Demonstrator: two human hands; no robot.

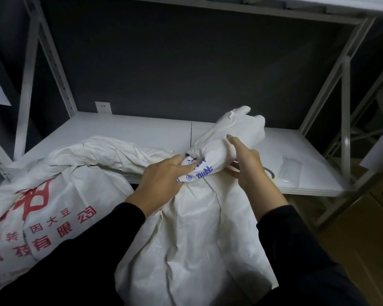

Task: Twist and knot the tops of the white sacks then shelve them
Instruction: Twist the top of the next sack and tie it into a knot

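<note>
So, the white sack (186, 239) sits right in front of the person, up against the front edge of the shelf (131, 131), and its twisted top with blue print pokes up over the shelf board. The left hand (164, 180) has its grip closed on the bunched neck, fingers wrapped over the printed bit. The right hand (245, 166) grips the loose end just past the twist, fingers curled round it, index finger lifted a little. A second sack (42, 206) with red lettering slumps to the left, touching the first one, its top flopped onto the shelf. Further right on the shelf lies a small clear plastic bag (290, 171). There's a wall socket (103, 107) at the back and cardboard boxes (363, 228) on the right.
</note>
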